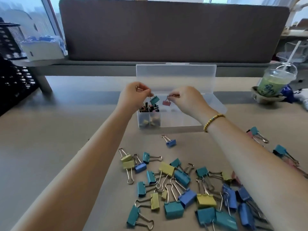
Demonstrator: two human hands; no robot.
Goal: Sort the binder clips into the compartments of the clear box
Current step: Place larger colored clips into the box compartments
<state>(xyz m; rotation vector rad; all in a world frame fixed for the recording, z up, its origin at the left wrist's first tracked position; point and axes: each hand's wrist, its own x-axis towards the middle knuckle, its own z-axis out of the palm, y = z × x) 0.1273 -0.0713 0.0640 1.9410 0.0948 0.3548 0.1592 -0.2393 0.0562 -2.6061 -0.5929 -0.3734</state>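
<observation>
The clear box [181, 121] stands open mid-table, its lid upright behind. Its left compartments hold small dark clips [148, 108] at the back and small pale clips [150, 122] at the front. Over the box, my left hand [133, 97] pinches the wire handle of a small teal clip [154, 99]. My right hand [186, 100] pinches the handle of a small pink clip [166, 103] that hangs over a middle compartment. Several larger teal, blue and yellow clips [188, 190] lie in a pile on the table in front of the box.
An iced green drink [274, 82] with a dome lid and straw stands at the right. A black mesh organiser [11, 67] is at the left, a grey partition [173, 30] behind. More clips [283, 151] lie by my right forearm.
</observation>
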